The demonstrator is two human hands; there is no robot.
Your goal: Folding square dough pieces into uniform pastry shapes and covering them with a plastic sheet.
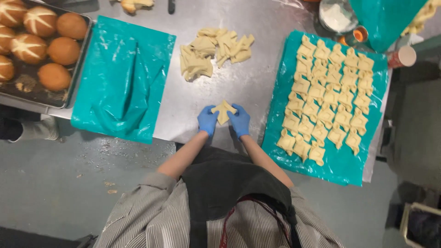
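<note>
A stainless-steel table (257, 23) spans the upper part of the view, with a person in a striped shirt and dark apron standing at its near edge. To the person's right a teal plastic sheet (342, 167) lies on the table and carries rows of folded dough pieces (328, 98), set close together in slanted lines. To the left a second teal sheet (124, 78) lies crumpled and bare, and beyond it, at the far left edge, a dark baking tray (46, 94) holds round browned buns (64, 50), some with pale cross markings. Near the centre of the table, farther from the person, sits a loose heap of flat dough squares (213, 53), well apart from both sheets. At the upper right stand a metal bowl of white flour (337, 16) and a paper cup (404, 56). Just above the near table edge, the left hand (207, 120) and the right hand (239, 120), both in blue gloves, meet around a single dough piece (223, 110); the fingers of each hand pinch its lower corners, holding it between them.
</note>
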